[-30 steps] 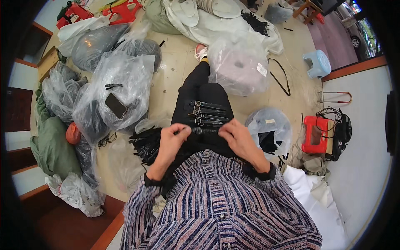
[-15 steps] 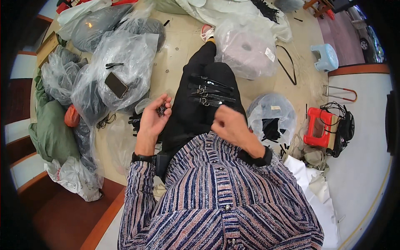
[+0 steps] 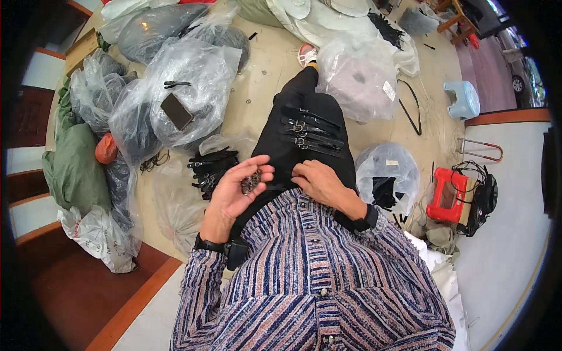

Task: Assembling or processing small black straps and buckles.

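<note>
My left hand (image 3: 231, 193) is cupped palm up at the left edge of my lap, cradling a small pile of dark metal pieces (image 3: 250, 182), too small to name surely. My right hand (image 3: 321, 182) rests low on my black-trousered lap, back upward. Its fingers are curled with the tips close together; whatever they hold, if anything, is hidden. Just beyond it, several black straps (image 3: 319, 142) with silver buckles lie side by side across my thigh. A bundle of black straps (image 3: 213, 167) sits beyond my left hand, on the left.
Clear plastic bags (image 3: 202, 76) crowd the left, one bearing a phone (image 3: 177, 112). Ahead stands a wrapped bulky bundle (image 3: 357, 79). At right are an open plastic bag (image 3: 387, 167) with black pieces inside, a red frame-like object (image 3: 446, 194) and a blue stool (image 3: 462, 98).
My right hand has come down and nearer onto my lap. My left hand has shifted right, its palm showing more of the metal pieces. The whole view has shifted slightly.
</note>
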A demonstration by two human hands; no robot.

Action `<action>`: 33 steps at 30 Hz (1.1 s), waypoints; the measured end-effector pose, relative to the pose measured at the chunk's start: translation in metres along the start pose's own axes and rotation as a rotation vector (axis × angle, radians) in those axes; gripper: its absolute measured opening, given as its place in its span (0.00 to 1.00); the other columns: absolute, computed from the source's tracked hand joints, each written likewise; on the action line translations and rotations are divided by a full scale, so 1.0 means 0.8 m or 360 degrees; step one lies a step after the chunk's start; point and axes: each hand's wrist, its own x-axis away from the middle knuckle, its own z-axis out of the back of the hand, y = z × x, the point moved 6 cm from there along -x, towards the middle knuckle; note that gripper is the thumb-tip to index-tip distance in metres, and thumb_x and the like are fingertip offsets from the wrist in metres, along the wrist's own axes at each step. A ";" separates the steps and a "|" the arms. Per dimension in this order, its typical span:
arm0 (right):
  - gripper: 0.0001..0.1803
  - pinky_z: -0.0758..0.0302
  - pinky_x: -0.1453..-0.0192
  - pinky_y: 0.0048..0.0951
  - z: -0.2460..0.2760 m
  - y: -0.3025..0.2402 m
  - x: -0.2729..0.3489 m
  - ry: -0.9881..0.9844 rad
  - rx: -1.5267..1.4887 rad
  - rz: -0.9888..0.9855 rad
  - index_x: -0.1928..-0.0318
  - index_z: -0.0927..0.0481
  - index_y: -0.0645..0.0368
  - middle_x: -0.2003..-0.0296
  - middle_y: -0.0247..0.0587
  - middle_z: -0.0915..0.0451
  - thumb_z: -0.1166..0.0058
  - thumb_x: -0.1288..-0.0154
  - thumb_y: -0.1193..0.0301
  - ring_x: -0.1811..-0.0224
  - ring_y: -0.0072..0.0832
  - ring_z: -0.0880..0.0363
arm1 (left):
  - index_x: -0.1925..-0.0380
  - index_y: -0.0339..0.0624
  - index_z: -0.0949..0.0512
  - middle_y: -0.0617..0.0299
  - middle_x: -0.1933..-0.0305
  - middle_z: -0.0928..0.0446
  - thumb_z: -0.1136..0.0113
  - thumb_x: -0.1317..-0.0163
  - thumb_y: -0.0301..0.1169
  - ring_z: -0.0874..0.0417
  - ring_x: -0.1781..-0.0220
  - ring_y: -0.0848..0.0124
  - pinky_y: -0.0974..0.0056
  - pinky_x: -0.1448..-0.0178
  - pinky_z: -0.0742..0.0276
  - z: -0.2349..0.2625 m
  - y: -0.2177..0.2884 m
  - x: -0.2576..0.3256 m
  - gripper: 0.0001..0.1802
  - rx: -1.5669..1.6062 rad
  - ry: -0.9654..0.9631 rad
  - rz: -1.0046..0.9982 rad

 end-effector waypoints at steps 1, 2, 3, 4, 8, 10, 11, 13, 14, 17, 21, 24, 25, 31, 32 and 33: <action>0.09 0.32 0.59 0.40 0.006 -0.002 0.001 0.0054 -0.0120 -0.0008 0.65 0.29 0.62 0.70 0.49 0.27 0.55 0.42 0.69 0.63 0.41 0.28 | 0.53 0.31 0.32 0.49 0.57 0.26 0.54 0.41 0.28 0.21 0.59 0.64 0.67 0.60 0.22 -0.008 -0.004 -0.001 0.17 0.0041 -0.0056 0.0015; 0.09 0.32 0.59 0.40 0.010 -0.007 0.003 0.0061 -0.0115 -0.0002 0.65 0.29 0.62 0.70 0.49 0.27 0.55 0.42 0.69 0.63 0.41 0.28 | 0.53 0.30 0.32 0.47 0.56 0.27 0.55 0.40 0.29 0.22 0.57 0.63 0.65 0.56 0.23 -0.016 -0.008 0.000 0.18 0.0070 -0.0052 0.0040; 0.09 0.31 0.61 0.40 0.020 -0.006 0.007 0.0138 -0.0237 -0.0190 0.63 0.31 0.63 0.71 0.51 0.27 0.57 0.41 0.70 0.65 0.42 0.27 | 0.52 0.29 0.33 0.45 0.54 0.28 0.56 0.40 0.30 0.23 0.55 0.61 0.63 0.53 0.24 -0.026 -0.009 0.003 0.18 0.0099 -0.0049 0.0066; 0.10 0.31 0.62 0.40 0.029 -0.005 0.011 0.0214 -0.0361 -0.0377 0.61 0.32 0.63 0.71 0.53 0.26 0.59 0.39 0.70 0.67 0.43 0.26 | 0.52 0.27 0.34 0.43 0.52 0.29 0.58 0.39 0.30 0.25 0.51 0.58 0.59 0.47 0.28 -0.033 -0.011 0.005 0.19 0.0127 -0.0133 0.0088; 0.10 0.29 0.70 0.33 0.037 -0.007 0.025 0.0143 -0.0779 -0.0575 0.58 0.34 0.64 0.77 0.50 0.27 0.61 0.37 0.71 0.76 0.37 0.25 | 0.50 0.27 0.36 0.40 0.52 0.31 0.61 0.42 0.25 0.27 0.50 0.53 0.56 0.43 0.31 -0.055 -0.012 0.013 0.20 -0.0035 -0.0297 0.0076; 0.10 0.30 0.71 0.30 0.035 -0.004 0.031 0.0093 -0.0911 -0.0620 0.58 0.34 0.64 0.77 0.47 0.27 0.61 0.37 0.71 0.77 0.32 0.26 | 0.54 0.28 0.33 0.41 0.54 0.29 0.59 0.42 0.24 0.26 0.52 0.54 0.57 0.46 0.29 -0.056 -0.016 0.015 0.16 -0.0119 -0.0267 0.0112; 0.10 0.30 0.72 0.28 0.030 -0.001 0.035 0.0028 -0.1050 -0.0678 0.58 0.34 0.64 0.77 0.44 0.27 0.60 0.38 0.71 0.78 0.27 0.27 | 0.56 0.28 0.32 0.41 0.54 0.29 0.58 0.42 0.24 0.25 0.53 0.55 0.58 0.47 0.28 -0.056 -0.018 0.015 0.15 -0.0132 -0.0268 0.0141; 0.11 0.32 0.73 0.22 0.025 0.003 0.039 0.0007 -0.1154 -0.0629 0.58 0.33 0.64 0.77 0.37 0.28 0.57 0.40 0.74 0.78 0.19 0.31 | 0.58 0.29 0.30 0.44 0.56 0.28 0.57 0.42 0.24 0.24 0.54 0.57 0.60 0.50 0.26 -0.057 -0.018 0.013 0.13 -0.0155 -0.0231 0.0117; 0.11 0.32 0.73 0.21 0.023 0.004 0.040 0.0016 -0.1190 -0.0597 0.59 0.33 0.64 0.76 0.35 0.29 0.54 0.42 0.74 0.77 0.18 0.31 | 0.61 0.30 0.29 0.46 0.57 0.27 0.56 0.41 0.25 0.23 0.56 0.59 0.62 0.52 0.24 -0.056 -0.018 0.013 0.11 -0.0174 -0.0192 0.0098; 0.12 0.34 0.74 0.19 0.025 0.007 0.044 0.0122 -0.1296 -0.0636 0.61 0.32 0.64 0.76 0.31 0.30 0.49 0.46 0.75 0.77 0.15 0.33 | 0.63 0.33 0.28 0.50 0.56 0.26 0.55 0.41 0.27 0.22 0.58 0.65 0.66 0.55 0.23 -0.045 -0.022 0.009 0.10 -0.0259 -0.0123 0.0101; 0.12 0.36 0.74 0.18 0.056 -0.025 0.038 0.0375 -0.1282 -0.0482 0.65 0.30 0.63 0.76 0.27 0.32 0.44 0.48 0.73 0.77 0.12 0.36 | 0.61 0.33 0.28 0.55 0.59 0.25 0.53 0.41 0.27 0.22 0.58 0.67 0.67 0.57 0.22 -0.049 -0.028 0.010 0.11 -0.0253 -0.0056 0.0188; 0.15 0.36 0.72 0.19 0.051 -0.042 0.031 0.0244 -0.1146 -0.0472 0.63 0.29 0.66 0.76 0.32 0.33 0.43 0.48 0.70 0.76 0.16 0.36 | 0.59 0.34 0.28 0.55 0.61 0.25 0.54 0.41 0.27 0.22 0.59 0.67 0.66 0.56 0.22 -0.056 -0.036 0.009 0.12 -0.0259 0.0034 0.0148; 0.16 0.35 0.72 0.20 0.056 -0.046 0.029 0.0258 -0.1007 -0.0440 0.62 0.29 0.67 0.76 0.34 0.33 0.44 0.48 0.70 0.76 0.17 0.36 | 0.59 0.33 0.28 0.55 0.60 0.25 0.54 0.41 0.26 0.22 0.58 0.66 0.64 0.54 0.23 -0.056 -0.036 0.007 0.12 -0.0286 0.0035 0.0124; 0.13 0.33 0.70 0.23 0.056 -0.048 0.024 0.0293 -0.0672 -0.0224 0.64 0.28 0.69 0.73 0.39 0.29 0.46 0.46 0.71 0.73 0.19 0.31 | 0.58 0.34 0.29 0.56 0.57 0.26 0.56 0.41 0.27 0.24 0.55 0.66 0.61 0.50 0.25 -0.060 -0.037 0.006 0.13 -0.0302 -0.0035 0.0080; 0.13 0.33 0.70 0.23 0.057 -0.050 0.023 0.0288 -0.0669 -0.0223 0.64 0.28 0.69 0.73 0.39 0.29 0.46 0.46 0.71 0.73 0.19 0.31 | 0.59 0.34 0.29 0.56 0.57 0.26 0.56 0.40 0.28 0.24 0.55 0.66 0.60 0.50 0.25 -0.060 -0.038 0.006 0.13 -0.0228 -0.0062 0.0086; 0.12 0.33 0.69 0.23 0.053 -0.044 0.024 0.0257 -0.0865 -0.0386 0.65 0.27 0.68 0.74 0.38 0.28 0.47 0.46 0.71 0.72 0.18 0.31 | 0.59 0.34 0.29 0.56 0.57 0.26 0.56 0.40 0.28 0.24 0.55 0.66 0.60 0.50 0.25 -0.062 -0.038 0.006 0.13 -0.0223 -0.0062 0.0084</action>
